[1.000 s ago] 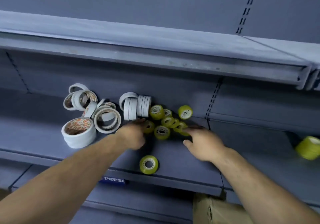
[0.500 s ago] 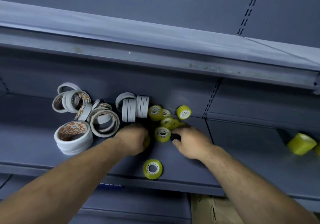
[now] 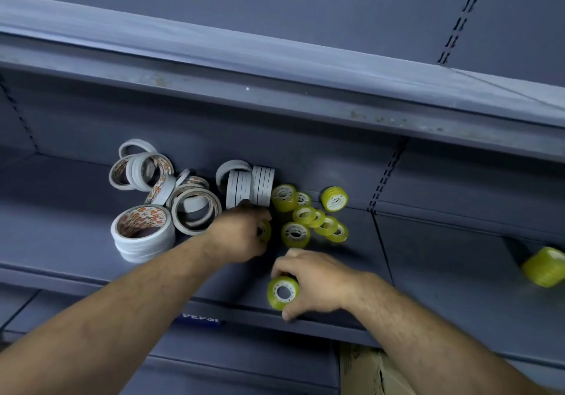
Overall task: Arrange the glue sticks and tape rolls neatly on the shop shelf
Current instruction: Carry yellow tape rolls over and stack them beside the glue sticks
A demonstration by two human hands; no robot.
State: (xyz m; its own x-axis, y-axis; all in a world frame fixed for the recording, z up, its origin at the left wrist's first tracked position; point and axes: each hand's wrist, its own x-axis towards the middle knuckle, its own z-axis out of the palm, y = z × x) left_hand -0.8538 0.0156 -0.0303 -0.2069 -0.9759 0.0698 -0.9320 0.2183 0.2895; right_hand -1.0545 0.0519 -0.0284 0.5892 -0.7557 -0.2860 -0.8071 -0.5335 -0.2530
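My right hand pinches a yellow tape roll at the shelf edge; my left hand curls round a second roll.

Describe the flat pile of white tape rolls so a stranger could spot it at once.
On the grey shelf, look to the left, where the white tape rolls cluster. The pile sits nearest the front edge, left of the left hand. Its neighbours stand on edge or lean; this one alone lies flat, several rolls stacked, with orange print inside the core.
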